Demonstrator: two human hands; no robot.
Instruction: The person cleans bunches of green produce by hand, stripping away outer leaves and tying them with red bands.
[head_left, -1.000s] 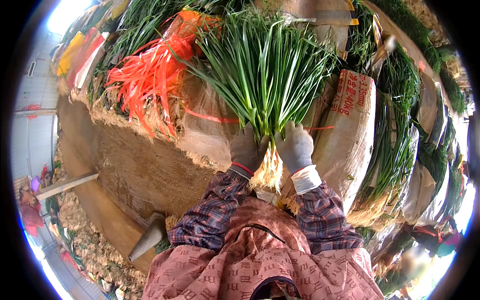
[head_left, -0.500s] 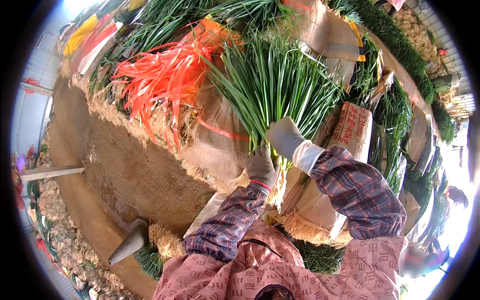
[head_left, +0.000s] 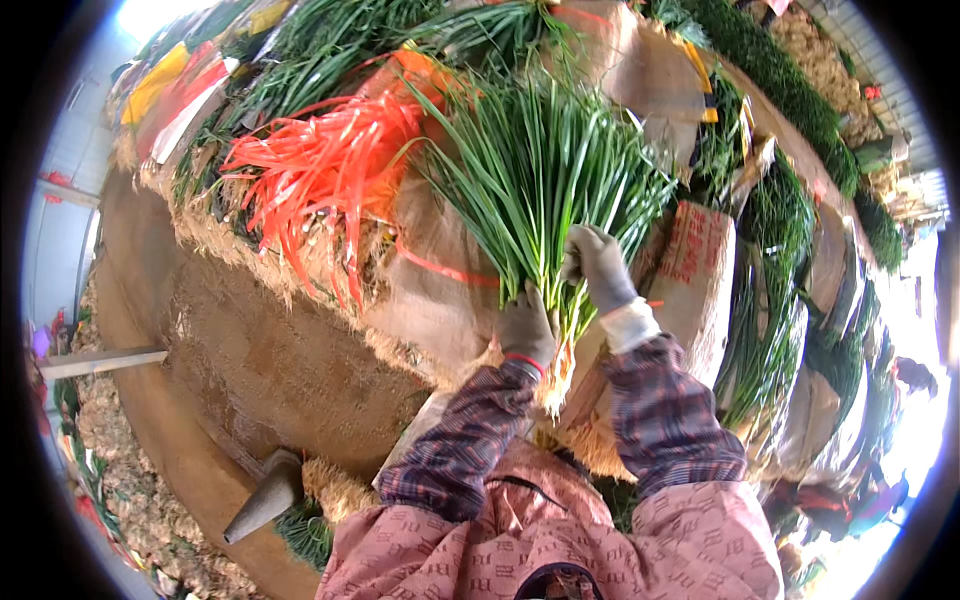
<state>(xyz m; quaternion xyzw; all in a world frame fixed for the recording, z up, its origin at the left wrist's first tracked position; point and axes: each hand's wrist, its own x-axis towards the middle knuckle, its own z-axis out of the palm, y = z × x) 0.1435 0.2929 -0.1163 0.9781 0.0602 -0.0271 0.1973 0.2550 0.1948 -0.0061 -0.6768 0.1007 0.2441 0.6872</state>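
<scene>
A spread bunch of Chinese chives (head_left: pixel 540 190), with long green leaves and pale root ends, is held with its leaves fanning away from me. My left hand (head_left: pixel 527 330), in a grey glove with a red band at the wrist, is closed round the stems low on the bunch. Against the bunch's right side is my right hand (head_left: pixel 598 268), also gloved, with a white cuff. Its fingers are curled in; what they pinch, if anything, is hidden. Beneath the bunch lies brown sacking (head_left: pixel 440 300).
Orange-red plastic strips (head_left: pixel 330 160) hang in a heap left of the bunch. A brown sack with red print (head_left: pixel 697 260) lies to the right, beside more greens (head_left: pixel 770 270). A grey cone-shaped object (head_left: pixel 268 495) stands at lower left on the wet brown surface (head_left: pixel 280 350).
My right hand has drawn back from the stems to the right side of the bunch, and its forearm has swung inward. The left hand keeps its hold.
</scene>
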